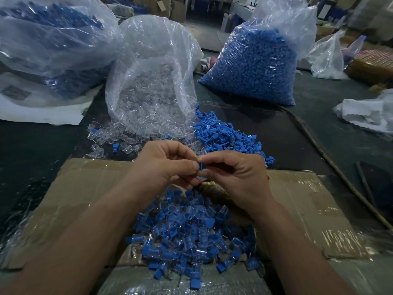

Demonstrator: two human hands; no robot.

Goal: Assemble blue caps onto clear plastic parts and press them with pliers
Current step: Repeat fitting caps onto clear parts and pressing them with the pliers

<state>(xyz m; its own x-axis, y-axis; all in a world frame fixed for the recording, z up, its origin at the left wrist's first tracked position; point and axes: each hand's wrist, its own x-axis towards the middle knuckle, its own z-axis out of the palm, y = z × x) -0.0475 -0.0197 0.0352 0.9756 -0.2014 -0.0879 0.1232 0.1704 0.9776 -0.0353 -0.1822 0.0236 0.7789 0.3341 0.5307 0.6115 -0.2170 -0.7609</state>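
blue cap (201, 166): mostly hidden by pinching fingertips of left hand (163, 167) and right hand (238, 177)
big plastic bag (49, 28): cut off at top and left edges
yellowish thing (210, 185): under right hand, cannot tell what

A small blue cap (201, 166) is pinched between the left hand (161, 167) and right hand (238, 179). Loose blue caps (225, 135) heap beyond it to the right. Clear plastic parts (127, 137) spill far left, and capped pieces (191, 237) pile nearest.

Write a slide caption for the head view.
Left hand and right hand pinch a blue cap above assembled parts on cardboard.
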